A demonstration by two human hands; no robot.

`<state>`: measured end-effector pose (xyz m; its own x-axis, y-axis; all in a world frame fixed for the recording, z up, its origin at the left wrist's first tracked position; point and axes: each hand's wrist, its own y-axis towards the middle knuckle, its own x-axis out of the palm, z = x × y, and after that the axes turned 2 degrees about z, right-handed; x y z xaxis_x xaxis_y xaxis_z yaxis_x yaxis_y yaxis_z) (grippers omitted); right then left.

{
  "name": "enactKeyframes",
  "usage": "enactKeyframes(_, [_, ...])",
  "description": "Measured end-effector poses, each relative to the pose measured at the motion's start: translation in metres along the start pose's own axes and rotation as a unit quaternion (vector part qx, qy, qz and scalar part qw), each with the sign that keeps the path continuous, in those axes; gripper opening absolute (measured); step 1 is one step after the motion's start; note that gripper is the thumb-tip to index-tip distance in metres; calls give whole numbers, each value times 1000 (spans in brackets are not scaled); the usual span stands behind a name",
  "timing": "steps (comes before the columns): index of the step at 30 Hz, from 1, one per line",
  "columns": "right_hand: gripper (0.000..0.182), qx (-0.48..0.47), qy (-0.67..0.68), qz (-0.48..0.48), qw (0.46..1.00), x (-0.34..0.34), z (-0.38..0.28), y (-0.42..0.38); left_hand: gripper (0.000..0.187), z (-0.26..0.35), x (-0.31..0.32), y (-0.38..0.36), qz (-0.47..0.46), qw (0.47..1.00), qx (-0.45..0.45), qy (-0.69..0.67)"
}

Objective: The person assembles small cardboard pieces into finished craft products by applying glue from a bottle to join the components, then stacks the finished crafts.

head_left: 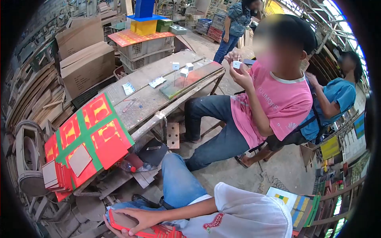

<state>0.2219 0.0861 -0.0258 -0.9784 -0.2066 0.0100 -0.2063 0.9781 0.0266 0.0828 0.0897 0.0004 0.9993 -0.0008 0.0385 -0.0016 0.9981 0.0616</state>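
Note:
At the bottom, my right hand [145, 219] lies over a red-edged board [124, 221] with a brown face, its thumb and fingers curled onto it. Under the board's near-left side, part of my left hand [112, 229] shows, with fingers wrapped around the edge. More red-edged boards [164, 231] are stacked against my white shirt, partly cut off by the frame. On the bench to the left lies a red, yellow and green painted sheet [85, 121]. A pile of red-edged boards [59, 178] and a single brown board [80, 160] rest on it.
A long wooden bench [145, 103] holds small white cubes on sticks [184, 73]. Beyond it, a person in a pink shirt [274, 99] holds a white cube [237, 64]. Cardboard boxes [87, 67] and crates [147, 47] stand behind. Painted panels [297, 202] lean at lower right.

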Motion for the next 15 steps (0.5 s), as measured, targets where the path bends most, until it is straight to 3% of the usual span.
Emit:
enactKeyframes(5, [105, 14, 58, 8, 998, -1, -12, 0, 75, -31, -29, 0, -51, 995, -76, -32])
enactKeyframes(8, [106, -23, 35, 34, 999, 10, 14, 6, 97, -41, -44, 10, -105, 986, -120, -40])
enactKeyframes(12, [108, -41, 16, 70, 997, 11, 19, 10, 87, -36, -37, 13, -140, 982, -123, -28])
enactKeyframes(14, [109, -8, 75, -7, 997, 6, 19, 9, 81, -32, -32, 13, -145, 981, -130, -24])
enactKeyframes(15, [108, -12, 39, 4, 999, 9, 33, 14, 78, -31, -30, 14, -143, 980, -134, -23])
